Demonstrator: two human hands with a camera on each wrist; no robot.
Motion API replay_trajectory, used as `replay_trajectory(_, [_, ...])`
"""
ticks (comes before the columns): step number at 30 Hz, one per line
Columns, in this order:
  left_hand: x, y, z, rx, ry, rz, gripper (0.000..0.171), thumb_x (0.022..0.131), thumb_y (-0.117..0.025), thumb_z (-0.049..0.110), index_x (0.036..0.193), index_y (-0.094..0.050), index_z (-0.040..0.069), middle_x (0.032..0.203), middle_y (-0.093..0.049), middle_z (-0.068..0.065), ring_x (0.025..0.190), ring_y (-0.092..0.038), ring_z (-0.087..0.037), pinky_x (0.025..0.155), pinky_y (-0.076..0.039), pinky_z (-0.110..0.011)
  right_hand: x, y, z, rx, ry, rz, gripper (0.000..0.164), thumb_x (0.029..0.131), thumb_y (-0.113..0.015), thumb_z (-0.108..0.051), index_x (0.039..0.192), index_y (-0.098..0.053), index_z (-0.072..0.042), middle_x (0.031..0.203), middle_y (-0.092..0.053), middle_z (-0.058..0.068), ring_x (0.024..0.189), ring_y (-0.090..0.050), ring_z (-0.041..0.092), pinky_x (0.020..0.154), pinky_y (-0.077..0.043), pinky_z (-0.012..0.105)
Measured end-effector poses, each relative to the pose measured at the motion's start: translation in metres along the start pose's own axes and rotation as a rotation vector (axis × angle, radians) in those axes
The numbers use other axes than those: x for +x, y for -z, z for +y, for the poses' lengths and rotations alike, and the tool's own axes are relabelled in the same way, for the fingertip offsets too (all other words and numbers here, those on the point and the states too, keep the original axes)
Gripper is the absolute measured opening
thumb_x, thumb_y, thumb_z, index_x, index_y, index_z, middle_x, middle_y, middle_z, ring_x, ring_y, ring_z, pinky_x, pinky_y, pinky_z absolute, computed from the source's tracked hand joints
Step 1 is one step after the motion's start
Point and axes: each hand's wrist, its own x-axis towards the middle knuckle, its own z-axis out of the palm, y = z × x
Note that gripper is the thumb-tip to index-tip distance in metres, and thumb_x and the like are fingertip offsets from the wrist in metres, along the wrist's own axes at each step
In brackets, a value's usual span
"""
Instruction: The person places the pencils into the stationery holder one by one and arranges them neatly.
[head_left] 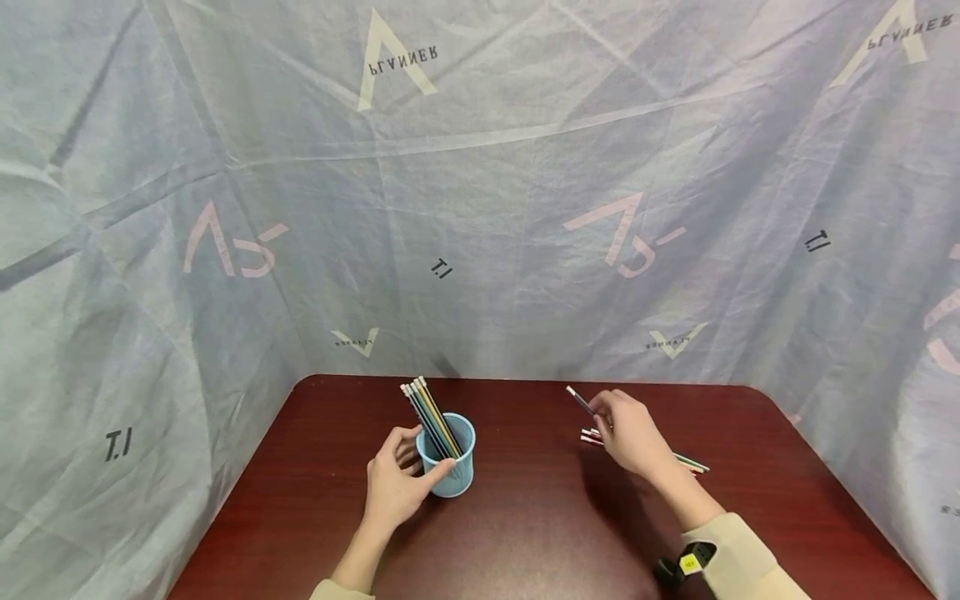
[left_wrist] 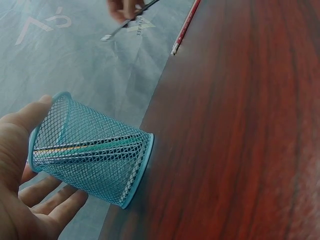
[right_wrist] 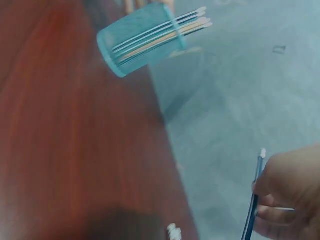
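A light blue mesh pencil cup (head_left: 448, 482) stands on the table, several pencils (head_left: 431, 417) leaning in it with their white ends up. Thumb and fingers of my left hand (head_left: 397, 487) hold the cup from its left side near the rim; the left wrist view shows the mesh cup (left_wrist: 95, 150) close up. To the right, my right hand (head_left: 630, 433) pinches a dark pencil (head_left: 579, 399), raised above the table with its white end pointing up and left. Below that hand lie several loose pencils (head_left: 690, 463), partly hidden by it.
The dark red wooden table (head_left: 517, 533) reaches back to a grey cloth (head_left: 480, 317) hung behind and at both sides. A black device with a yellow label (head_left: 692, 562) sits at the right wrist.
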Motion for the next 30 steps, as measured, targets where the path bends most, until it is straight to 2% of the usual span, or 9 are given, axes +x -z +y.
replay_trajectory(6, [-0.001, -0.001, 0.001, -0.008, 0.003, 0.003, 0.062, 0.071, -0.102, 0.023, 0.121, -0.068, 0.008, 0.119, -0.080, -0.012, 0.107, -0.080, -0.030, 0.088, -0.067, -0.044, 0.026, 0.005, -0.020, 0.069, -0.022, 0.063, 0.012, 0.091, -0.074, 0.003, 0.099, -0.071, -0.004, 0.083, -0.064, 0.001, 0.071, -0.053, 0.009, 0.062, -0.046, 0.025])
replay_trajectory(9, [-0.001, -0.002, 0.002, -0.009, 0.005, -0.001, 0.062, 0.072, -0.101, 0.023, 0.121, -0.068, 0.008, 0.119, -0.080, -0.012, 0.108, -0.080, -0.030, 0.088, -0.067, -0.044, 0.039, 0.010, -0.036, 0.109, -0.014, 0.106, 0.012, 0.092, -0.074, 0.001, 0.102, -0.071, -0.005, 0.086, -0.066, 0.002, 0.072, -0.056, 0.010, 0.064, -0.049, 0.026])
replay_trajectory(16, [-0.001, -0.003, 0.001, -0.011, 0.016, -0.003, 0.060, 0.072, -0.101, 0.021, 0.120, -0.068, 0.008, 0.121, -0.080, -0.011, 0.108, -0.079, -0.030, 0.089, -0.067, -0.043, 0.065, 0.011, -0.076, 0.268, 0.040, 0.247, 0.015, 0.096, -0.072, 0.001, 0.110, -0.071, -0.005, 0.093, -0.069, 0.005, 0.081, -0.068, 0.015, 0.071, -0.064, 0.035])
replay_trajectory(20, [-0.002, -0.003, 0.001, -0.007, 0.011, -0.002, 0.060, 0.073, -0.101, 0.021, 0.120, -0.068, 0.007, 0.120, -0.080, -0.012, 0.108, -0.079, -0.032, 0.088, -0.067, -0.043, 0.078, 0.009, -0.100, 0.365, 0.078, 0.302, 0.015, 0.097, -0.071, 0.000, 0.111, -0.070, -0.004, 0.097, -0.070, 0.006, 0.086, -0.070, 0.017, 0.074, -0.065, 0.034])
replay_trajectory(24, [-0.001, -0.003, 0.002, -0.004, -0.010, 0.008, 0.058, 0.074, -0.100, 0.022, 0.119, -0.068, 0.006, 0.118, -0.080, -0.014, 0.106, -0.080, -0.034, 0.086, -0.068, -0.044, 0.088, 0.003, -0.121, 0.477, 0.107, 0.305, 0.015, 0.098, -0.072, -0.001, 0.112, -0.069, -0.003, 0.100, -0.071, 0.007, 0.089, -0.071, 0.017, 0.076, -0.065, 0.030])
replay_trajectory(30, [-0.001, -0.003, 0.002, -0.004, -0.026, 0.011, 0.058, 0.074, -0.100, 0.022, 0.119, -0.068, 0.005, 0.118, -0.080, -0.015, 0.105, -0.080, -0.034, 0.085, -0.068, -0.045, 0.095, -0.011, -0.143, 0.571, 0.131, 0.240, 0.015, 0.099, -0.071, -0.002, 0.113, -0.069, -0.005, 0.100, -0.073, 0.007, 0.091, -0.073, 0.018, 0.076, -0.066, 0.031])
